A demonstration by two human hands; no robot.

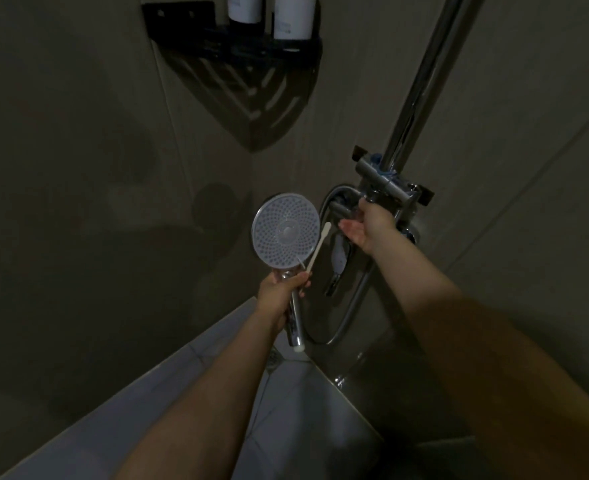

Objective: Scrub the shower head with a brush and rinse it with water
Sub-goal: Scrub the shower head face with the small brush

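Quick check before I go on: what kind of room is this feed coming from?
Almost certainly a bathroom shower stall. A chrome riser pipe runs up the tiled wall from a mixer valve, a black corner shelf carries bottles, and the left hand holds a handheld shower head.

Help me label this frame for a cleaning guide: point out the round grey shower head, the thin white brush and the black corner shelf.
Round grey shower head [285, 231]: head view, middle of its nozzle face.
Thin white brush [318, 247]: head view, mid-handle.
Black corner shelf [251, 95]: head view, slatted underside.
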